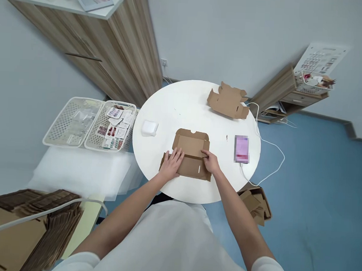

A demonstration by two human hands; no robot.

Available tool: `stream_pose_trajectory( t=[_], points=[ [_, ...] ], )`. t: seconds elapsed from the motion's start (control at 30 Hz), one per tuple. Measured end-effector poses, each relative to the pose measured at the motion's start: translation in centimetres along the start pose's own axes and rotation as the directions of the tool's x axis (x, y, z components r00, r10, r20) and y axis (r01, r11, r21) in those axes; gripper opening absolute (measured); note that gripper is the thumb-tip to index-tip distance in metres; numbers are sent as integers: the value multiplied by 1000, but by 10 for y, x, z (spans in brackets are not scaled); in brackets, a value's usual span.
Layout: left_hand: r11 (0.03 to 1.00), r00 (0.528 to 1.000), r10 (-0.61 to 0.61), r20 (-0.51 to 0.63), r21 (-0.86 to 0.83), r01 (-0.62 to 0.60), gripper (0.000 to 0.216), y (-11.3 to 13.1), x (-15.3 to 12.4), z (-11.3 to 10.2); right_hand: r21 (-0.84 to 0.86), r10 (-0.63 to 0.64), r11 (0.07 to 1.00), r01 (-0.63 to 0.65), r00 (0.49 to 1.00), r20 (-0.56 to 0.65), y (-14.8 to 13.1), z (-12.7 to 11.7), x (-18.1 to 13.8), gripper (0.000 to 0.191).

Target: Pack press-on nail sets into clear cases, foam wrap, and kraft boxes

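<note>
A brown cardboard box blank (191, 146), partly unfolded, lies on the round white table near its front edge. My left hand (171, 163) rests on its left side, fingers spread over the cardboard. At the right side, my right hand (210, 161) pinches the edge of the blank near the fold line, thumb and forefinger on the cardboard. Farther back on the table lies a second unfolded cardboard blank (229, 101) with its flaps raised. To the left sits a small white packet (150, 128).
A phone-like device (241, 149) with a white cable lies on the table's right (254, 133). Two white baskets (87, 140), one with cards of press-on nails, stand at left. Stacked flat cardboard (57, 230) is lower left; a carton of cardboard (256, 202) stands on the floor.
</note>
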State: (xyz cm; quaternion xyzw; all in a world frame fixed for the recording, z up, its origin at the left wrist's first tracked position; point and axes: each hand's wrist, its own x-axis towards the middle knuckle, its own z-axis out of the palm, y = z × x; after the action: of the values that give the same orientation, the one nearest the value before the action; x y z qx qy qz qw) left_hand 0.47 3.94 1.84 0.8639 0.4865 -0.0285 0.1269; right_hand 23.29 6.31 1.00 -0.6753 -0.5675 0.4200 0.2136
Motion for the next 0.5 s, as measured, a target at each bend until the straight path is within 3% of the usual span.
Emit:
stream_pose_trajectory(
  t=[0.17, 0.23, 0.33, 0.5],
  points=[
    [1000, 995, 29, 90, 4, -29, 105, -9, 10, -2, -155, 13, 988, 2, 995, 100, -4, 9, -18, 50],
    [999, 995, 41, 90, -8, -40, 104, -12, 10, 0, -306, 20, 952, 1, 998, 67, -8, 14, -29, 53],
    [998, 996, 55, 70, -26, -53, 103, -13, 9, 3, -545, -47, 838, 30, 999, -19, -16, 25, -46, 74],
    [999, 998, 35, 45, -38, -33, 96, -5, 9, 3, -688, -136, 690, 223, 974, 180, -27, 48, -58, 107]
  ],
)
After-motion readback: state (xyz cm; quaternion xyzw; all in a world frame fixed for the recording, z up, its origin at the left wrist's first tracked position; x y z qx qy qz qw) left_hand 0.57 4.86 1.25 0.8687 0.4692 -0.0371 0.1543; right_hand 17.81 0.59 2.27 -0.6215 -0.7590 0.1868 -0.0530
